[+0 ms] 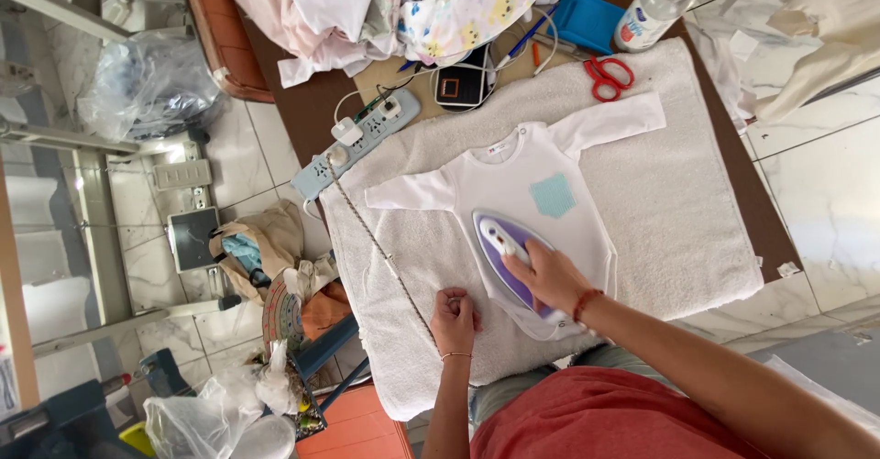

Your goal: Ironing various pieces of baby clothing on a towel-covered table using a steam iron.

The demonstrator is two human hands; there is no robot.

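A white long-sleeved baby bodysuit (513, 179) with a pale blue chest pocket lies flat on a white towel (678, 202) that covers the table. My right hand (550, 276) grips the handle of a purple and white iron (500, 243) resting on the bodysuit's lower part. My left hand (455, 320) is closed in a fist and presses on the towel just left of the garment's bottom edge. The iron's braided cord (371, 234) runs from near my left hand up to a power strip (357, 143).
Red scissors (607, 76), a spray bottle (653, 5), a blue box (587, 19) and a small dark device (461, 83) lie at the towel's far edge. A heap of clothes (394, 5) fills the far side. Bags and clutter cover the floor (266, 257) to the left.
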